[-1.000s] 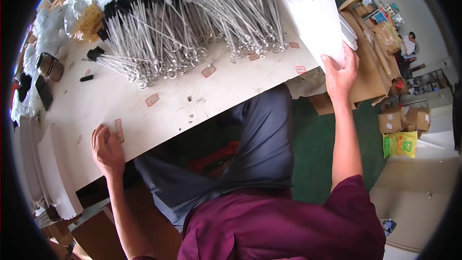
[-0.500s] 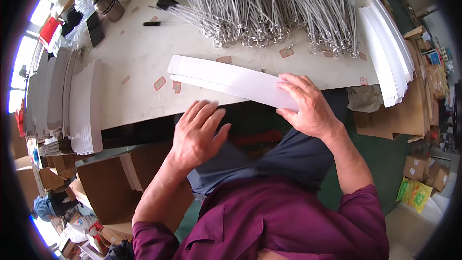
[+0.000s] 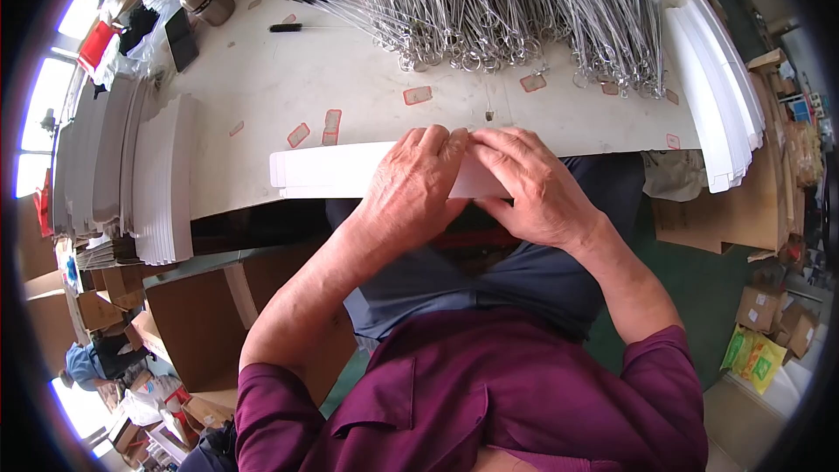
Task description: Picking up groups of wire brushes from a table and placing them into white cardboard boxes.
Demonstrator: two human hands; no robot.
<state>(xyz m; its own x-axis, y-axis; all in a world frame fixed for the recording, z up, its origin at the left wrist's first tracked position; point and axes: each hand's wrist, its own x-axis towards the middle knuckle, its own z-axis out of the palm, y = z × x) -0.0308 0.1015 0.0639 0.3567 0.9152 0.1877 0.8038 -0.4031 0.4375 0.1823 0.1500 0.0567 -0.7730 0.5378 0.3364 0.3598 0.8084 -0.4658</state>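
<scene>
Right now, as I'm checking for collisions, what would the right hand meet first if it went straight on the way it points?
Most likely the left hand: the right hand points toward it, both at the white strip; whether they touch is unclear.

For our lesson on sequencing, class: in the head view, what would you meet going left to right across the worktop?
White stack on the left, small black brush, left hand, right hand, white stack on the right.
</scene>
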